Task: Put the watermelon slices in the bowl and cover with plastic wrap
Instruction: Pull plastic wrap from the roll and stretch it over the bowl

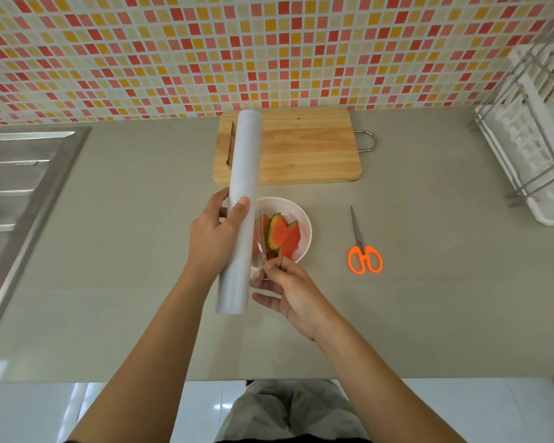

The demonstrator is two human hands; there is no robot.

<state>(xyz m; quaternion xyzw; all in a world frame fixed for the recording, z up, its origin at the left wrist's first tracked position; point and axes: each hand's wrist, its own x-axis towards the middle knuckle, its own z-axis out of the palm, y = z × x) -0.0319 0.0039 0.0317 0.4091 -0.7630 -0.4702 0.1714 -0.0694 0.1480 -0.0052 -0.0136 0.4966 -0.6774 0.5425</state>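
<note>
watermelon slices (283,235): several, overlapping, exact count unclear; red flesh, green rind, wedge-shaped; all inside the bowl.
bowl (289,206): 1, white, round, smooth; on the desk just in front of the cutting board.
plastic wrap roll (245,155): 1, long pale cylinder, held above the bowl's left edge, pointing away from the person.
film (260,247): clear, crinkled strip pulled off the roll over the bowl's left side.
left hand (213,238): fingers and thumb wrapped round the roll.
right hand (296,295): fingers pinch the film's loose edge beside the roll's near end.
cutting board (307,148): 1, wood, rounded rectangle, metal loop handle on the right.
knife (230,145): 1, on the board's left edge.
scissors (362,247): 1 pair, orange handles, steel blades, closed, right of the bowl.
desk (125,235): grey, matte.
sink (20,193): steel, far left.
dish rack (531,139): white plastic and wire, far right.
</note>
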